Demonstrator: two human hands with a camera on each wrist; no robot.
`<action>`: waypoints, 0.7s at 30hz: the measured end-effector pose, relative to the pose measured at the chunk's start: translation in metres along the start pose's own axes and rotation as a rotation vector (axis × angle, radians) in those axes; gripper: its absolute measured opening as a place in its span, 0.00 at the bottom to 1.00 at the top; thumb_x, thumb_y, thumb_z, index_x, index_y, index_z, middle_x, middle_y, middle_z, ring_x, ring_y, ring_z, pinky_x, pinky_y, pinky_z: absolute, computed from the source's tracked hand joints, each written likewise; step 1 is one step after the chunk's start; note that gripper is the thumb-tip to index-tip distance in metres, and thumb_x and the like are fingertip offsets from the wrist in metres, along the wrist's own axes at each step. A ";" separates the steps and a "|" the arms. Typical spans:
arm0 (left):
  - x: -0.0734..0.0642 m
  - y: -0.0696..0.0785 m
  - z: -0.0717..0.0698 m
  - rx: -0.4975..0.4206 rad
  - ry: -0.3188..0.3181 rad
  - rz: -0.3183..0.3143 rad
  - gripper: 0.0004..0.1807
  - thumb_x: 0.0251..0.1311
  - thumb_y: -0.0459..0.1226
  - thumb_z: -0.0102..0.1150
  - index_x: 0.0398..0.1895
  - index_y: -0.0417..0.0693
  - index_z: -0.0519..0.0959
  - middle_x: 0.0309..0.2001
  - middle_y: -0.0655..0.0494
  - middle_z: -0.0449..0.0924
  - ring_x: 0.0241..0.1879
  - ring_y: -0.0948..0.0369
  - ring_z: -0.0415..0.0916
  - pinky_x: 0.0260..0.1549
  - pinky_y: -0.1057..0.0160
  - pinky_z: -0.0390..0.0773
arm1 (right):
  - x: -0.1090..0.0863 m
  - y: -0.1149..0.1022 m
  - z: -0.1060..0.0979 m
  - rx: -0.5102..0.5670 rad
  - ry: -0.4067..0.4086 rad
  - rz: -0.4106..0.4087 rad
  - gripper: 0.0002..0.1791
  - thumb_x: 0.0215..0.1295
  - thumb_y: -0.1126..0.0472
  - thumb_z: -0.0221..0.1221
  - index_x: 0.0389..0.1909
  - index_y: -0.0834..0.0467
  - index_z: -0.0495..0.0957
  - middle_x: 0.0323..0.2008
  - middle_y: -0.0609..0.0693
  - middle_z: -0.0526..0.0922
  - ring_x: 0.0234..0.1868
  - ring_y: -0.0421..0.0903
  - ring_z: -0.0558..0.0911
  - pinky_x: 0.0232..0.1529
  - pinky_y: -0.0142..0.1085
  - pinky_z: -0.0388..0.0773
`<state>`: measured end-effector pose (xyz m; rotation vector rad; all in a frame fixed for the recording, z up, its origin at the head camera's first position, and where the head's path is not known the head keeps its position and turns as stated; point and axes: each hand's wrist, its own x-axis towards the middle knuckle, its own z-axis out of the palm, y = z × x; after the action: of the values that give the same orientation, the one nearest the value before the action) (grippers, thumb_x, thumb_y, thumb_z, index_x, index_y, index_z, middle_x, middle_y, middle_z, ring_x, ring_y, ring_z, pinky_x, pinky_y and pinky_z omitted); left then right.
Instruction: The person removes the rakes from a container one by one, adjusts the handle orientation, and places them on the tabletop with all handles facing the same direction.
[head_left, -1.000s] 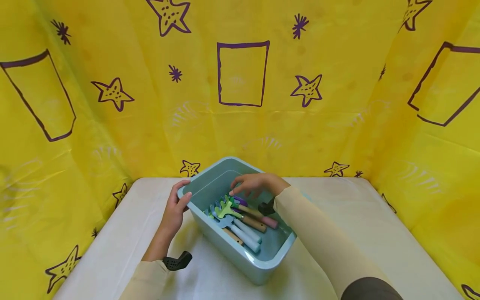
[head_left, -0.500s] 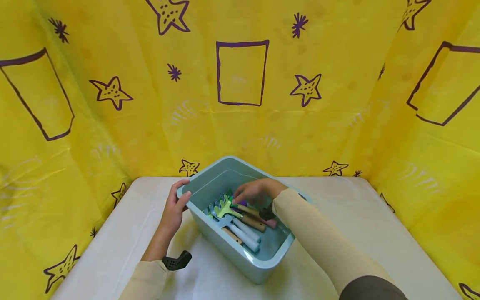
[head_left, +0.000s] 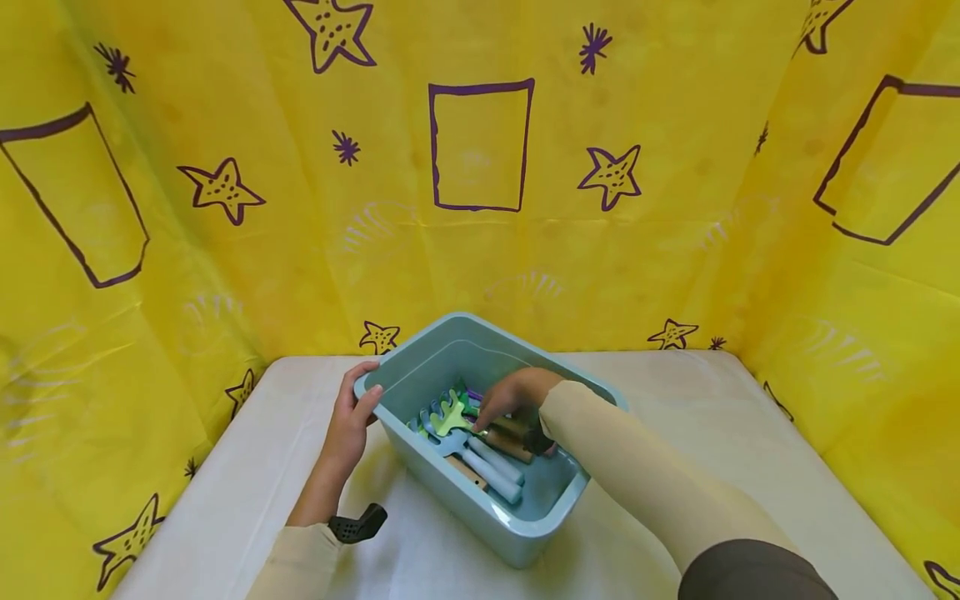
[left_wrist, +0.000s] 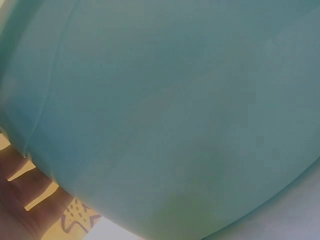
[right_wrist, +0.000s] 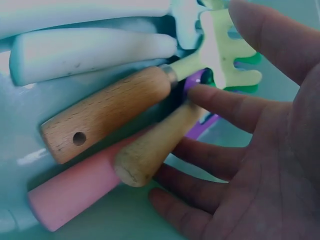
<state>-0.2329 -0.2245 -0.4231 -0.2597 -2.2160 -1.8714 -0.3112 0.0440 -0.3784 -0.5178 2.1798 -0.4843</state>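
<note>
My left hand [head_left: 347, 429] grips the left corner of a pale blue plastic bin [head_left: 480, 531], thumb over the rim and fingers outside. Inside the bin, my right hand [head_left: 516, 398] reaches over a pile of small garden tools. In the right wrist view its fingers touch a short wooden handle [right_wrist: 157, 145], while the thumb stands apart above a light green hand rake [right_wrist: 220, 60]. That rake's brown wooden handle [right_wrist: 107, 115] has a hole near its end. A pink handle [right_wrist: 75, 187] lies under the short wooden one.
Tools with pale blue handles [head_left: 491, 475] lie along the bin's near side. Purple and green tool heads show partly beneath the right hand. The bin stands on a white-covered table [head_left: 675, 433], enclosed by yellow sheets [head_left: 480, 267] with drawn starfish.
My right hand has moved down and slightly toward me inside the bin, from above the tools to among the handles. My left hand keeps its hold on the rim.
</note>
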 end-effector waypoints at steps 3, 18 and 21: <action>0.000 -0.001 -0.001 -0.010 0.000 0.007 0.23 0.73 0.46 0.44 0.69 0.55 0.59 0.68 0.49 0.60 0.62 0.44 0.64 0.58 0.37 0.65 | -0.001 -0.002 0.001 -0.038 0.019 0.045 0.37 0.62 0.44 0.62 0.67 0.59 0.68 0.68 0.54 0.66 0.67 0.53 0.65 0.68 0.46 0.59; 0.000 0.000 -0.001 -0.002 -0.002 0.003 0.24 0.73 0.46 0.43 0.69 0.55 0.58 0.69 0.50 0.58 0.64 0.44 0.62 0.59 0.36 0.63 | -0.008 -0.002 -0.008 -0.011 0.074 -0.105 0.16 0.63 0.70 0.59 0.53 0.61 0.80 0.40 0.51 0.79 0.32 0.43 0.72 0.35 0.33 0.75; 0.000 0.000 0.000 -0.001 -0.001 0.003 0.24 0.73 0.47 0.43 0.69 0.55 0.58 0.69 0.49 0.58 0.63 0.43 0.62 0.58 0.36 0.64 | -0.006 -0.002 -0.010 0.113 0.026 -0.102 0.16 0.65 0.73 0.56 0.53 0.63 0.78 0.37 0.54 0.77 0.27 0.47 0.73 0.31 0.34 0.77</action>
<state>-0.2325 -0.2245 -0.4227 -0.2637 -2.2144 -1.8715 -0.3150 0.0475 -0.3677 -0.5652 2.1435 -0.6682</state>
